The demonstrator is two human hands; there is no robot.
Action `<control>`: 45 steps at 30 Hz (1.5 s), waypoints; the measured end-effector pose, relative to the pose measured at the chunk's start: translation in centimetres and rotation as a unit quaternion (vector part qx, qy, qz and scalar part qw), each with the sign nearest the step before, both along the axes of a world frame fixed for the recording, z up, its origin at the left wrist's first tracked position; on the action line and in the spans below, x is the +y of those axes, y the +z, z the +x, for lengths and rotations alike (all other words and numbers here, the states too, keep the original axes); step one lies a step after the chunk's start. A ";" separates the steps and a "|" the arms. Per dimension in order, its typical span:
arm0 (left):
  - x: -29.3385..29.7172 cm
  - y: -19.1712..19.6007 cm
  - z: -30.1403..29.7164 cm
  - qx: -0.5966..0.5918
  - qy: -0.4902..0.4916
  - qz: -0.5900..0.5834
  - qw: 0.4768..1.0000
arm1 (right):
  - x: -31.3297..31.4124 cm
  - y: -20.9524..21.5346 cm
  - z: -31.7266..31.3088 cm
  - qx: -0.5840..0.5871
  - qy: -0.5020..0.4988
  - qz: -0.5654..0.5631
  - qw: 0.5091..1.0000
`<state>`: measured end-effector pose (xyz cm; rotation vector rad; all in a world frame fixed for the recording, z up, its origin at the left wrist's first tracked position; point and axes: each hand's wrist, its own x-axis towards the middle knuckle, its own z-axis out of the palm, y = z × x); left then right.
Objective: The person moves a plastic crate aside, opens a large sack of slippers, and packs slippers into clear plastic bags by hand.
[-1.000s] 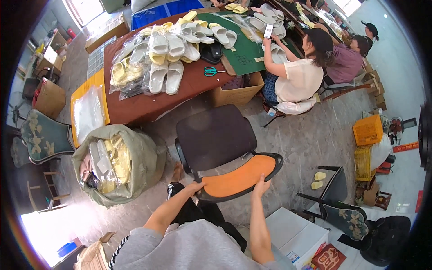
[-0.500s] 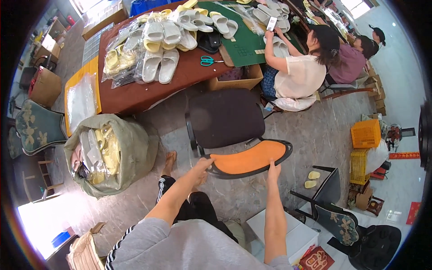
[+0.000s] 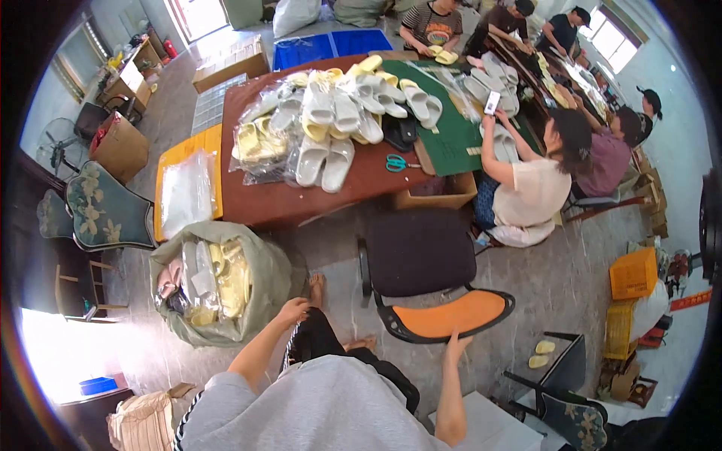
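Observation:
An office chair with a dark seat and an orange backrest in a black frame stands in front of me. My right hand is at the backrest's near edge, fingers stretched out and not wrapped round the frame. Left of the chair, my left hand hangs apart from it near my dark trousers, loosely bent, with nothing visible in it. A big green sack of bagged slippers stands on the floor to my left.
Ahead, a brown-covered table bears piled grey and yellow slippers and teal scissors. A seated person works at its right, others beyond. A black-framed chair stands right, a white box near me.
My left hand has let go of the backrest and moved left. My right hand has loosened from its grip on the frame. The view has tilted up, showing more of the far room.

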<state>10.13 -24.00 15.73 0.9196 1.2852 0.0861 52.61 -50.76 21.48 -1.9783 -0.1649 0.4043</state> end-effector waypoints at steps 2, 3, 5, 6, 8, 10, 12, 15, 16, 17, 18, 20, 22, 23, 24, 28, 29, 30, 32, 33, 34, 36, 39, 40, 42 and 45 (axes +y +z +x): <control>2.0 -1.6 -6.1 0.064 0.029 0.039 0.997 | 1.1 0.3 -2.9 0.027 -0.010 0.002 1.000; 3.3 -1.3 -7.6 0.115 0.019 0.067 0.991 | 1.2 0.0 -3.8 0.065 -0.029 -0.018 0.997; 5.6 0.1 -10.2 0.035 0.130 -0.070 0.988 | 2.8 0.6 -6.1 0.199 -0.063 0.146 0.967; 7.2 0.5 -10.4 0.027 0.118 -0.073 0.990 | 1.9 -1.3 -6.0 0.160 -0.086 0.041 0.983; 10.2 1.3 -10.8 0.021 0.157 -0.064 0.985 | 1.1 -5.5 -6.6 0.128 -0.142 0.032 0.981; 12.7 0.5 -13.2 -0.012 0.159 -0.068 0.985 | 4.7 -3.7 -8.4 0.188 -0.231 0.012 0.955; 15.1 2.0 -13.4 0.007 0.189 -0.040 0.981 | 8.2 0.9 -9.5 0.251 -0.270 0.043 0.928; 19.0 4.1 -14.0 0.029 0.125 -0.005 0.992 | 9.5 2.8 -9.0 0.274 -0.277 -0.129 0.912; 20.5 4.7 -13.3 0.025 0.103 0.002 0.994 | 7.1 0.7 -7.8 0.283 -0.254 -0.157 0.912; 21.6 4.5 -13.7 0.026 0.106 0.016 0.994 | 7.4 0.5 -8.4 0.284 -0.255 -0.156 0.911; 22.4 4.6 -14.0 0.026 0.111 0.028 0.993 | 7.5 0.6 -8.8 0.279 -0.280 -0.104 0.913; 23.7 4.4 -13.8 0.035 0.117 0.026 0.992 | 8.0 0.9 -8.7 0.272 -0.302 -0.055 0.912; 24.6 4.5 -13.7 0.001 0.131 0.024 0.991 | 8.4 1.2 -8.9 0.287 -0.271 -0.082 0.915; 24.6 4.5 -13.5 0.007 0.128 0.018 0.992 | 8.6 1.4 -8.8 0.275 -0.297 -0.110 0.908; 24.8 4.5 -13.4 0.010 0.114 0.018 0.993 | 8.7 1.6 -8.9 0.278 -0.299 -0.111 0.906; 24.5 3.9 -13.9 0.011 0.104 0.006 0.994 | 7.2 3.2 -4.9 0.409 -0.085 -0.339 0.843; 24.2 4.6 -13.8 0.015 0.123 0.004 0.992 | 7.5 3.6 -3.5 0.383 0.006 -0.476 0.791; 24.0 4.5 -13.9 0.017 0.124 0.001 0.992 | 7.9 3.8 -1.8 0.342 0.074 -0.578 0.737; 23.2 4.1 -14.5 0.028 0.187 -0.001 0.982 | 11.2 5.0 2.5 0.254 0.239 -0.631 0.693; 23.5 4.5 -13.9 0.044 0.195 -0.007 0.980 | 14.1 4.6 4.4 0.185 0.247 -0.620 0.721; 23.5 4.2 -13.5 0.050 0.218 -0.023 0.974 | 17.6 3.8 6.2 0.113 0.258 -0.605 0.744; 24.1 3.1 -12.3 0.049 0.261 -0.061 0.962 | 25.6 1.5 8.9 -0.105 0.363 -0.417 0.827; 25.4 1.7 -10.4 0.050 0.280 -0.076 0.956 | 46.1 3.4 7.4 -0.069 0.411 -0.233 0.879; 26.8 2.8 -8.5 0.040 0.271 -0.068 0.959 | 51.1 2.7 7.8 -0.068 0.467 -0.200 0.858; 29.1 4.8 -6.2 0.036 0.249 -0.034 0.967 | 60.3 1.6 7.1 -0.045 0.517 -0.139 0.843; 32.1 6.9 -2.8 0.028 0.234 0.037 0.971 | 70.9 -1.7 6.2 0.264 0.407 -0.078 0.871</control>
